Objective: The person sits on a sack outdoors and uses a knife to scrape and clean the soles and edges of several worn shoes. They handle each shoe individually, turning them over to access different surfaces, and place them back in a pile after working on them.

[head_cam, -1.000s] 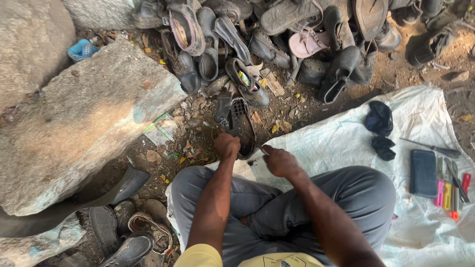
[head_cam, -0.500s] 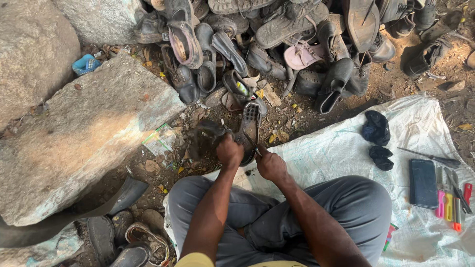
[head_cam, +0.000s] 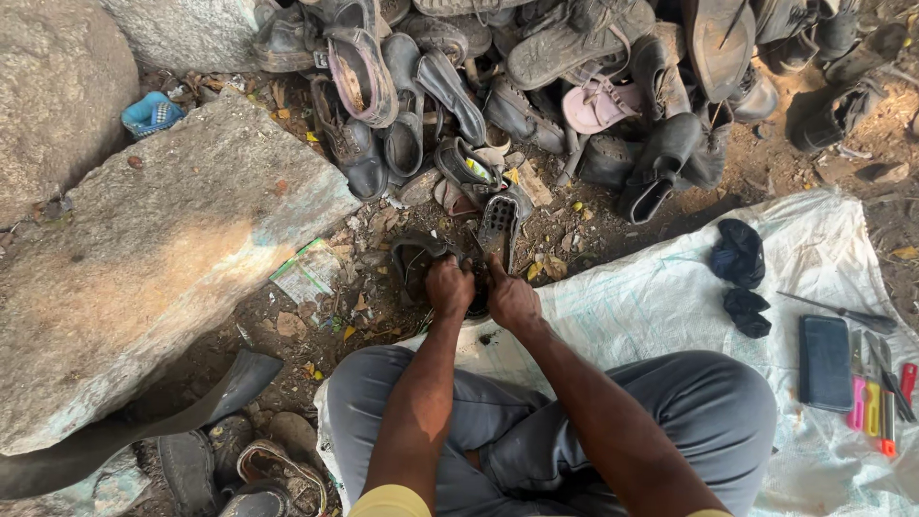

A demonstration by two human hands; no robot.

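Note:
I sit cross-legged on a white sheet (head_cam: pixel 670 297), both arms stretched forward. My left hand (head_cam: pixel 449 285) grips a dark worn shoe (head_cam: pixel 414 257) lying on the dirt. My right hand (head_cam: pixel 511 299) holds the lower end of a black shoe sole (head_cam: pixel 498 228) that stands upright between the hands, tread pattern facing me. Both hands are side by side, almost touching, at the sheet's front edge.
A heap of old shoes and sandals (head_cam: pixel 574 86) fills the ground ahead. A large flat stone slab (head_cam: pixel 153 258) lies to the left. On the sheet to the right are a phone (head_cam: pixel 824 362), several small tools (head_cam: pixel 876 393) and black cloth pieces (head_cam: pixel 739 254).
The view has shifted down slightly. My hands stay together on the shoe and sole; the sole stands more upright than a second ago.

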